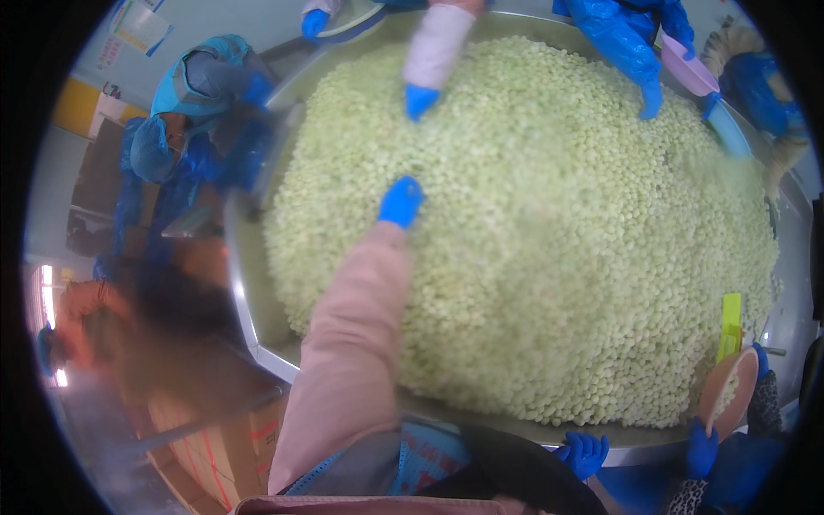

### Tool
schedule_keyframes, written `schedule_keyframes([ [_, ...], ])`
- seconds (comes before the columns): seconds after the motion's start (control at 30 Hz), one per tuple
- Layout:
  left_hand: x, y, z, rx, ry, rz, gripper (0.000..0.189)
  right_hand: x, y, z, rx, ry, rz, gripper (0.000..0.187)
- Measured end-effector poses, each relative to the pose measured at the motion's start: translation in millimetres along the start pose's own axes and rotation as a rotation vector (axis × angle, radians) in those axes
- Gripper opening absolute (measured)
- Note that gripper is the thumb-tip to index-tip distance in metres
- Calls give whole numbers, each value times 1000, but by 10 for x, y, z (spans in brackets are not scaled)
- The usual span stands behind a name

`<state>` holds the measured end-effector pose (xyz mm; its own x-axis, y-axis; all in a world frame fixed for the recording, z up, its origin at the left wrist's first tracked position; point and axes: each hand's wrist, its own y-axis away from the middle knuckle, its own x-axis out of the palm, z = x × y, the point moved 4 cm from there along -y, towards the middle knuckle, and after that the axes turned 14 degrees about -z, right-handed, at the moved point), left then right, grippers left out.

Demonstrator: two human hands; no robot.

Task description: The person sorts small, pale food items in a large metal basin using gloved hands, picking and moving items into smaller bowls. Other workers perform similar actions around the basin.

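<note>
A large heap of small, pale green, bean-like pieces [579, 257] fills a wide metal tray table [241, 290]. My left hand [402, 201], in a blue glove below a pink sleeve, reaches over the left-middle part of the heap and touches its surface. Its fingers point away from me and blur hides whether they hold anything. At the near rim, right of my body, rests a blue-gloved hand that appears to be my right hand [584, 454], its fingers spread and nothing seen in them. The heap is partly blurred in view.
A co-worker's gloved hand [421, 102] reaches in from the far side. Another's blue sleeve [618, 51] is at far right, near a pink basin [689, 67]. At near right, a co-worker holds a brown bowl [714, 393] beside a yellow-green strip [730, 322]. Cardboard boxes [212, 450] stand at left.
</note>
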<state>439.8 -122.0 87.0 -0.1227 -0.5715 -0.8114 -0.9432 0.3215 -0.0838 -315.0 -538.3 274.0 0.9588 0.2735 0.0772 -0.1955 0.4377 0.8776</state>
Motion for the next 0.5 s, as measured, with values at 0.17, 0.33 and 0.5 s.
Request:
schedule_keyframes([
  [0.17, -61, -72, 292, -174, 770, -272, 34, 437, -96, 176, -518, 987, -382, 32],
  [0.33, -152, -408, 32, 231, -106, -302, 34, 820, -29, 54, -801, 1224, -519, 30],
  [0.5, -65, -321, -117, 40, -211, -139, 38, 1562, 126, -824, -1331, 1313, -404, 28],
])
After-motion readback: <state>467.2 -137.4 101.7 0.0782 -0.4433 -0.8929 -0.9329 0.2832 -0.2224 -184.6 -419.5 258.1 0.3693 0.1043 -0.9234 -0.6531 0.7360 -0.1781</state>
